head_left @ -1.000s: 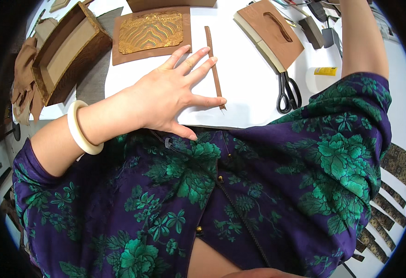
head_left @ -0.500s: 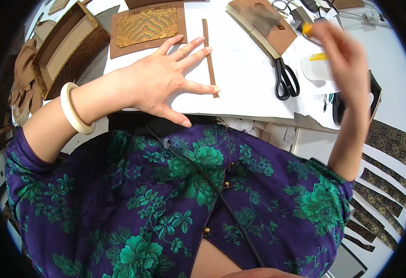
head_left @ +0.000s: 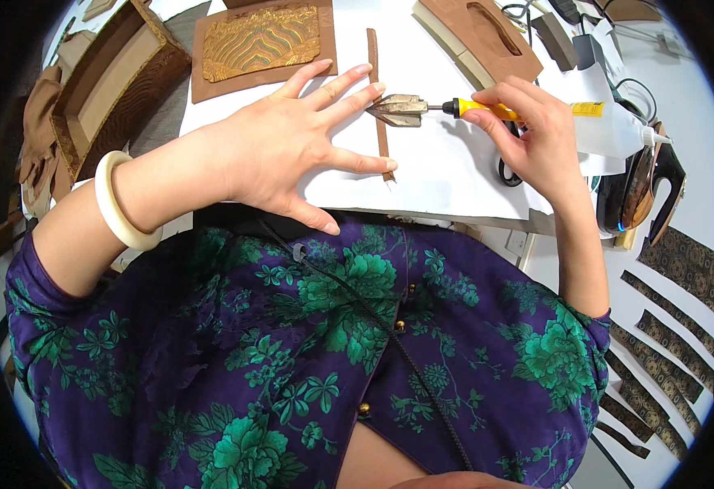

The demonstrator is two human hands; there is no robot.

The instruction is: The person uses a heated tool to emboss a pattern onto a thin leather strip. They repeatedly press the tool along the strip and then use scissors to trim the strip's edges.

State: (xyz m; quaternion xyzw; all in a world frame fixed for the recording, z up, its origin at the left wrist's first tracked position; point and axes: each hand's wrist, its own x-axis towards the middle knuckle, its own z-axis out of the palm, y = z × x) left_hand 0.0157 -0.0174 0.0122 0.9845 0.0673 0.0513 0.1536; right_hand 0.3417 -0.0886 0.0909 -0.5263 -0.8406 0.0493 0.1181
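Observation:
A narrow brown strip [head_left: 372, 49] lies lengthwise on the white work surface. My left hand [head_left: 279, 151] is spread flat with its fingers apart, several fingertips pressing on the strip. My right hand [head_left: 540, 134] grips the yellow handle of a small craft iron [head_left: 399, 111]. The iron's pointed metal head is over the strip, between two fingers of my left hand; whether it presses down I cannot tell. Beyond my left hand, a gold wave-patterned piece [head_left: 263, 45] rests on a brown fabric panel [head_left: 210, 88].
An open brown box [head_left: 104, 94] stands at the left. A brown piece with a slot [head_left: 475, 33] lies at the far right. Beside my right hand are partly hidden black-handled scissors [head_left: 507, 169], a squeeze bottle [head_left: 614, 134] and a clothes iron [head_left: 634, 196]. Patterned strips [head_left: 683, 273] lie lower right.
My right hand has come left and nearer with the small craft iron, bringing its head over the strip. My left hand stays spread on the strip.

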